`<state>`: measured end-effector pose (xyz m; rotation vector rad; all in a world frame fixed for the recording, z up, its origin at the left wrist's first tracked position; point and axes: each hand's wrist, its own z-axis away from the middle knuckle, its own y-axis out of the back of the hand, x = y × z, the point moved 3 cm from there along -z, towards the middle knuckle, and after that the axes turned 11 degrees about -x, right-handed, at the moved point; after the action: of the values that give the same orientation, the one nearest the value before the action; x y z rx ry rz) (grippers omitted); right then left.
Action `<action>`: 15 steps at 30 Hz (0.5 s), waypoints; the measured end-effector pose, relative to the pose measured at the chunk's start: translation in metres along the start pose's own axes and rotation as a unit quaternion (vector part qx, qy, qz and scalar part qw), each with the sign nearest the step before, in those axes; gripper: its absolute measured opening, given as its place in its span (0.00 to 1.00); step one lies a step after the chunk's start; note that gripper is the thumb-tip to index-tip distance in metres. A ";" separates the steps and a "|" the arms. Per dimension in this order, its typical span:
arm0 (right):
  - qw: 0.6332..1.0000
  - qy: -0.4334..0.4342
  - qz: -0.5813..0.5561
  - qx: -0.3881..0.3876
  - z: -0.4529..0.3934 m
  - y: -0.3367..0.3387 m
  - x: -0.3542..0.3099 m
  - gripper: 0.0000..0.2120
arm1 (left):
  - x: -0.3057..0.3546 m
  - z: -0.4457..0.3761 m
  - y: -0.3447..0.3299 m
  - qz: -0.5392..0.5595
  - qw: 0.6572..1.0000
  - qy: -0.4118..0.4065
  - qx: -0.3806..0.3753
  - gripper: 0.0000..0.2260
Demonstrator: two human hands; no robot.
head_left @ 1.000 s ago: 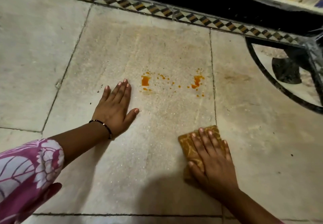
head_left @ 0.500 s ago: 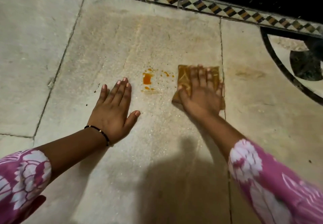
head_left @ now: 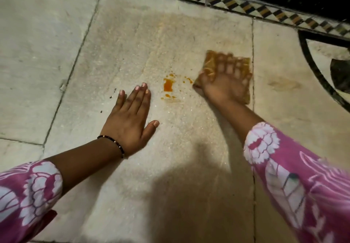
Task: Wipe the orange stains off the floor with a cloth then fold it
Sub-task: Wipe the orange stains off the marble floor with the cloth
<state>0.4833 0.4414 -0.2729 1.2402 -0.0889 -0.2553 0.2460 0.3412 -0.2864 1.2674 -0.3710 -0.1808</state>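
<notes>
At the left, the left hand point(head_left: 130, 123) lies flat on the stone floor point(head_left: 56, 53), palm down, its fingers point(head_left: 139, 95) spread narrowly and holding nothing; it looks like a brace for the person's weight. Just right of those fingertips sit the orange stains point(head_left: 168, 85): one solid rectangular blot, a few small drops above and below it, and a short trail of specks leading right. That trail ends at the edge of the brown patterned cloth point(head_left: 210, 66), which lies flat on the same slab near the grout line. The right hand point(head_left: 227, 83) presses down on the cloth with fingers splayed wide across it, blurred by motion. The risk from here, as I judge it, is smearing: a cloth pushed sideways through the wet blot could drag the colour across the pale porous stone or into the grout rather than lift it. A sweep toward the left could also bump the bracing hand, and a loaded cloth would soil itself further once folded.
</notes>
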 end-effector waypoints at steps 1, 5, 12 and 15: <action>0.998 0.067 0.023 -0.002 0.017 -0.009 -0.018 0.36 | -0.001 0.000 0.000 0.003 1.000 0.001 0.002 0.33; 0.978 0.199 0.065 -0.013 0.119 -0.039 -0.008 0.37 | -0.001 0.001 0.000 0.005 1.000 -0.004 0.004 0.33; 1.000 -0.023 0.002 -0.021 0.123 -0.025 0.089 0.39 | 0.000 0.000 0.001 0.016 1.000 0.009 0.019 0.34; 0.997 -0.070 -0.022 0.003 0.043 -0.001 0.057 0.38 | 0.000 0.002 0.006 0.051 0.998 0.024 0.037 0.38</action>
<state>0.5298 0.3876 -0.2635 1.2305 -0.1832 -0.3813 0.2455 0.3413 -0.2803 1.3203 -0.4036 -0.0504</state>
